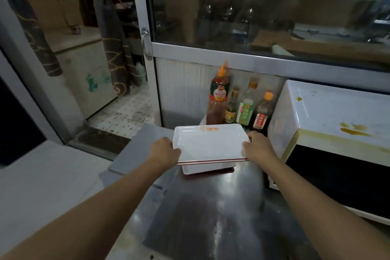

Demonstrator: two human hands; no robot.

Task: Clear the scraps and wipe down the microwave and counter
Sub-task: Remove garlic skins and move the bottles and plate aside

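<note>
Counter near, steel, still smeared. Left hand and right hand each curl round an end of the white tray, above a stack. Risk: pushing far tips the bottles. Microwave right, top stained.

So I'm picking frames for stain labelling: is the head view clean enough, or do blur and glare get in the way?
Head view: dim overall; the microwave top stains read clearly; glare streaks the steel counter; the tall sauce bottle is motion-smeared; wide-angle bending at the edges; the window glass is murky with reflections.
</note>
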